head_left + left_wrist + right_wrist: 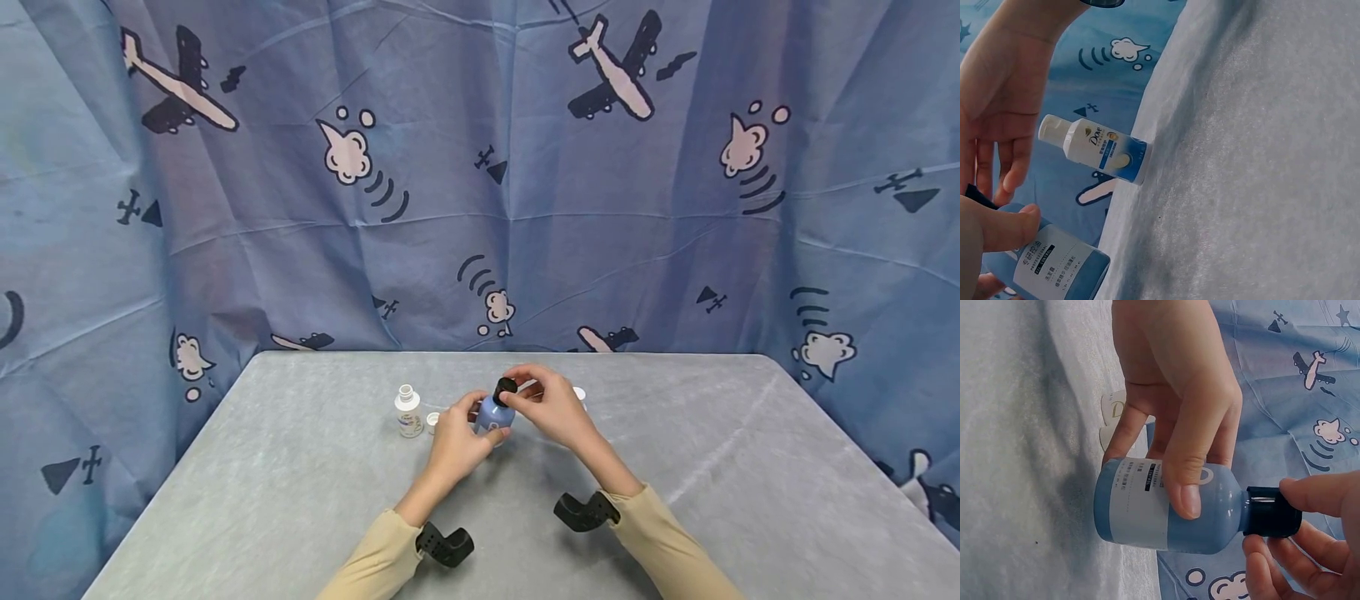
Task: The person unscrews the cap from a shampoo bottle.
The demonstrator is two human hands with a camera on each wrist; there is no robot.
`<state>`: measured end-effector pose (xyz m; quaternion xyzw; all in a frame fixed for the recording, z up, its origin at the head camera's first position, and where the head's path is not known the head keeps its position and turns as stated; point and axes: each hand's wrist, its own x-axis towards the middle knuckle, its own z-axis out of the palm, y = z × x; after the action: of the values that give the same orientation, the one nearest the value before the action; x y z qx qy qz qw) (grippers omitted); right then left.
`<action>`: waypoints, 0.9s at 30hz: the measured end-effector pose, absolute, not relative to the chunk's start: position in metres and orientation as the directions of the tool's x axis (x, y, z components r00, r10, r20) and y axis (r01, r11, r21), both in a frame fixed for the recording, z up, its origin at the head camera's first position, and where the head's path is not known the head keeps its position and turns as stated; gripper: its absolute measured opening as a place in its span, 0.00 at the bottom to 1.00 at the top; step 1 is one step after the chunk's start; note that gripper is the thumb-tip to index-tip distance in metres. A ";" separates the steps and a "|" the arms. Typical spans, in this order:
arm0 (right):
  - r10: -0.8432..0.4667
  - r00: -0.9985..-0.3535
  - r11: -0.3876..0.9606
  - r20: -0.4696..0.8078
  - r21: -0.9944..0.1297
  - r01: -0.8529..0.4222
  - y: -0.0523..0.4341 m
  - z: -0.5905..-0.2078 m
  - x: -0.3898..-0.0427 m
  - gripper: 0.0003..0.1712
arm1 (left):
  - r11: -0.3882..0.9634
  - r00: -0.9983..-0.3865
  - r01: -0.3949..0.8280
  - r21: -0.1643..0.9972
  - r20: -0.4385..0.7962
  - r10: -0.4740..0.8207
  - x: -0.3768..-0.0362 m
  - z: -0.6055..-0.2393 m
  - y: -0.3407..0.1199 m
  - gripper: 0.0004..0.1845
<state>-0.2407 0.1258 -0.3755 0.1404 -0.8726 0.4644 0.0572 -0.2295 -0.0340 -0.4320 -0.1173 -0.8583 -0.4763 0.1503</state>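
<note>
My left hand (459, 442) grips the body of a blue bottle (1210, 515) with a white label, its thumb across the front. The bottle is held a little tilted over the table's middle. At the bottle's neck sits a black cap (1272, 512), and my right hand (553, 407) pinches it between thumb and fingers. Left of the hands stands a white bottle (408, 414) with its threaded mouth uncovered. A small white cap (432, 419) lies beside it, close to my left hand. A white and blue Dove bottle (1107, 149) stands beyond, mostly hidden by my right hand in the head view.
The table (300, 500) has a pale grey cloth over it. Behind it hangs a blue curtain (450, 167) with printed planes and clouds. Black wrist mounts (585, 511) stick out inward from both sleeves.
</note>
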 end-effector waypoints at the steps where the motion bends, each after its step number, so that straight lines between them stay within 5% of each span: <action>1: -0.194 -0.952 0.529 0.235 -0.793 -0.303 0.126 -0.376 -0.241 0.20 | 0.519 -0.927 0.345 0.782 0.370 0.058 -0.230 -0.432 -0.034 0.25; 27: -0.222 -0.924 0.515 0.311 -0.767 -0.382 0.125 -0.381 -0.241 0.19 | 0.521 -0.919 0.366 0.771 0.388 0.071 -0.229 -0.431 -0.031 0.27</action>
<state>-0.2412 0.1253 -0.3814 0.1745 -0.8659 0.4606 0.0869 -0.2287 -0.0311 -0.4307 -0.1273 -0.8580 -0.4726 0.1560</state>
